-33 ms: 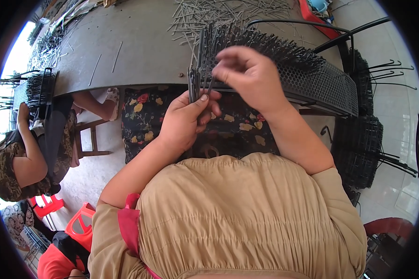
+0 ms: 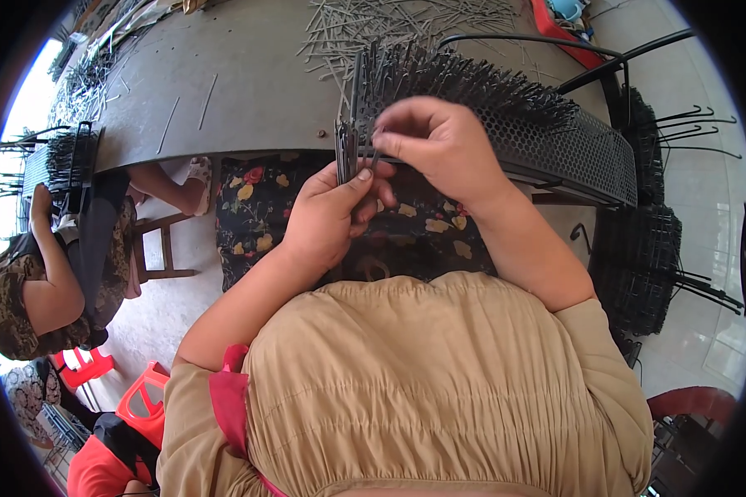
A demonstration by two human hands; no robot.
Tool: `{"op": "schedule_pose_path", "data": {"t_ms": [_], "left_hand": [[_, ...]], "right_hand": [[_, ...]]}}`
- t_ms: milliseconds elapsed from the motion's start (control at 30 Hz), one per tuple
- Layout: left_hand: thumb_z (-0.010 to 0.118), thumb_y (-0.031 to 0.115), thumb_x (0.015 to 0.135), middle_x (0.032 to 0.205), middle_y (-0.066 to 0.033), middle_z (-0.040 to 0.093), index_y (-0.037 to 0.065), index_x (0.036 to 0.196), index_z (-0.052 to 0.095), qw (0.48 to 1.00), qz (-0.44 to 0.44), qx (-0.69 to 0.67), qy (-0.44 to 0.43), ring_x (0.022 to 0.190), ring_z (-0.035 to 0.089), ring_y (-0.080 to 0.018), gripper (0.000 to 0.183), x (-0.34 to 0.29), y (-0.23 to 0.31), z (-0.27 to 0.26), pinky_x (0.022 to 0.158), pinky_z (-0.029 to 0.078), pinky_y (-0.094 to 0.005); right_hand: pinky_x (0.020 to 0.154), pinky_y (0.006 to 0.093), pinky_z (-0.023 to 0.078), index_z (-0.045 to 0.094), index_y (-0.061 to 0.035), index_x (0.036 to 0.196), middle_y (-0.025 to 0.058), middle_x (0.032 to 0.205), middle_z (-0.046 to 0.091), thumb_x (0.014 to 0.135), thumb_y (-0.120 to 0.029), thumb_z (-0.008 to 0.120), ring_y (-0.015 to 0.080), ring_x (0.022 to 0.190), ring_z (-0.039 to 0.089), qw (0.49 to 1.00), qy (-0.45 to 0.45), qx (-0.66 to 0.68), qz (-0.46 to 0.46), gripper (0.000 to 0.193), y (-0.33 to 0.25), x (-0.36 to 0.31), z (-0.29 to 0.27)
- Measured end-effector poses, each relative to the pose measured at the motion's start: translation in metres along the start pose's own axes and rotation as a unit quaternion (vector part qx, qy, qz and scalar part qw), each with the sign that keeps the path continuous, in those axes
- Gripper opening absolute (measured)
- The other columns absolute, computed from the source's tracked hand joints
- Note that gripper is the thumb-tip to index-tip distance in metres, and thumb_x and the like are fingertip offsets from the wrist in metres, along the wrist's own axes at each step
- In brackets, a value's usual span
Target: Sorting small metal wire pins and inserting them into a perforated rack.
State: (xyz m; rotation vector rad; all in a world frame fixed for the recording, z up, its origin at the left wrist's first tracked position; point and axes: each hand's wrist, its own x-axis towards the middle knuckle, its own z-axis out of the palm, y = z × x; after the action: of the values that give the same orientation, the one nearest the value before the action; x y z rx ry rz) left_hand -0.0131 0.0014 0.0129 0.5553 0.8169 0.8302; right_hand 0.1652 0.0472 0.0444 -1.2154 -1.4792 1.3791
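Upright in my left hand (image 2: 327, 211) is a bundle of thin dark metal rods (image 2: 346, 153), with the thumb pressed across it. My right hand (image 2: 448, 153) is just right of the bundle, its thumb and forefinger pinched on the upper end of a single thin metal rod (image 2: 374, 155). That rod's lower end meets my left fingers. Behind both hands, a black perforated metal rack (image 2: 522, 161) sits on the table's near edge. Densely packed dark rods (image 2: 472, 83) stand in it, bristling along its length.
Many loose grey rods (image 2: 406, 21) lie scattered on the grey table (image 2: 249, 74). A black floral cloth (image 2: 257, 215) hangs below its edge. Black racks with hooked rods (image 2: 642, 257) stand at right. At left a person (image 2: 33, 290) works at another rack; red stools (image 2: 145, 402) are behind.
My right hand has come down slightly and left, and its spread thumb and forefinger have closed into a pinch at the single rod. My left hand holds the bundle in place.
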Motion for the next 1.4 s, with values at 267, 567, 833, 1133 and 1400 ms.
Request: {"op": "schedule_pose_path", "data": {"t_ms": [267,567,833,1133,1400], "left_hand": [[0.045,0.012,0.102,0.083,-0.0057,0.062,0.000,0.112,0.057,0.999,-0.012,0.029,0.007,0.057,0.040,-0.0043,0.020,0.001,-0.001,0.001,0.046,0.031,-0.0184],[0.045,0.012,0.102,0.081,-0.0049,0.061,-0.001,0.112,0.057,0.999,-0.025,0.043,0.020,0.056,0.039,-0.0038,0.020,0.002,-0.002,0.000,0.046,0.031,-0.0190],[0.045,0.012,0.102,0.080,-0.0037,0.061,0.000,0.110,0.057,0.997,-0.031,0.067,0.024,0.055,0.039,-0.0038,0.019,0.000,0.000,0.001,0.047,0.031,-0.0191],[0.045,0.013,0.101,0.081,-0.0039,0.060,-0.002,0.114,0.057,0.995,-0.040,0.087,0.021,0.056,0.039,-0.0043,0.022,0.001,-0.002,0.002,0.047,0.030,-0.0180],[0.045,0.012,0.102,0.080,-0.0039,0.060,0.000,0.111,0.057,0.996,-0.038,0.075,0.022,0.053,0.038,-0.0038,0.020,0.004,-0.005,-0.001,0.045,0.029,-0.0185]], "right_hand": [[0.059,0.0193,0.048,0.061,-0.0008,0.104,0.0108,0.091,0.071,0.090,-0.002,0.066,0.0114,0.077,0.067,0.966,0.186,0.109,-0.145,0.015,0.006,0.023,-0.040],[0.070,0.0206,0.053,0.058,0.0019,0.103,0.0123,0.097,0.071,0.092,0.003,0.063,0.0138,0.089,0.069,0.915,0.239,-0.086,-0.314,0.012,0.009,0.024,-0.051],[0.087,0.0265,0.055,0.058,0.0026,0.103,0.0136,0.097,0.069,0.091,0.008,0.060,0.0193,0.096,0.069,0.911,0.194,-0.141,-0.335,0.013,0.010,0.021,-0.049],[0.084,0.0263,0.056,0.062,0.0032,0.099,0.0121,0.094,0.071,0.090,0.005,0.063,0.0170,0.091,0.070,0.923,0.179,-0.165,-0.297,0.009,0.006,0.029,-0.043],[0.079,0.0246,0.056,0.068,0.0007,0.098,0.0089,0.090,0.072,0.088,0.002,0.067,0.0151,0.088,0.071,0.905,0.084,-0.232,-0.346,0.011,-0.001,0.039,-0.047]]}}
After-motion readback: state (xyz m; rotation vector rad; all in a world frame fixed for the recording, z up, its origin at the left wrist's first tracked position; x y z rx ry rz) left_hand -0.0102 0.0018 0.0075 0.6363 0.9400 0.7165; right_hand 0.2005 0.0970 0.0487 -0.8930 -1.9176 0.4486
